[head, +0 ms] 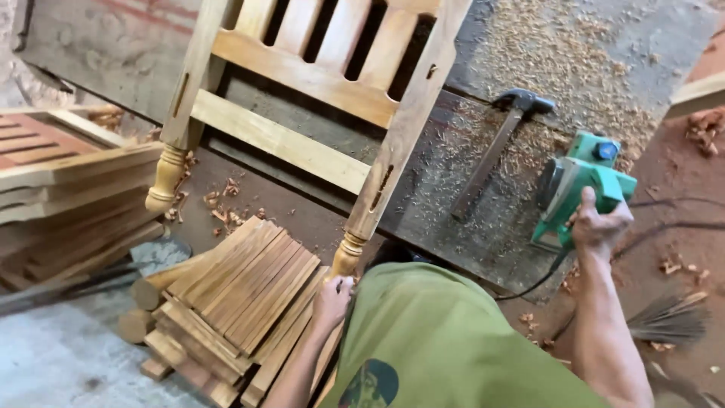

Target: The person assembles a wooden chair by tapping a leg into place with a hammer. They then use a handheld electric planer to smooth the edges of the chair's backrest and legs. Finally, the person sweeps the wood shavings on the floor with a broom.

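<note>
Sawdust and shavings [574,75] lie thick over the bench [483,189] before us. Our right hand [600,223] has its fingers clenched around the green electric planer [581,189], which sits at the bench's right edge with its cord trailing down. Our left hand [332,298] rests on a stack of wooden slats [242,283], fingers curled over their ends (just beside 1 turned leg of the slatted wooden frame [317,83]). A hammer [495,147] lies near the planer.
</note>
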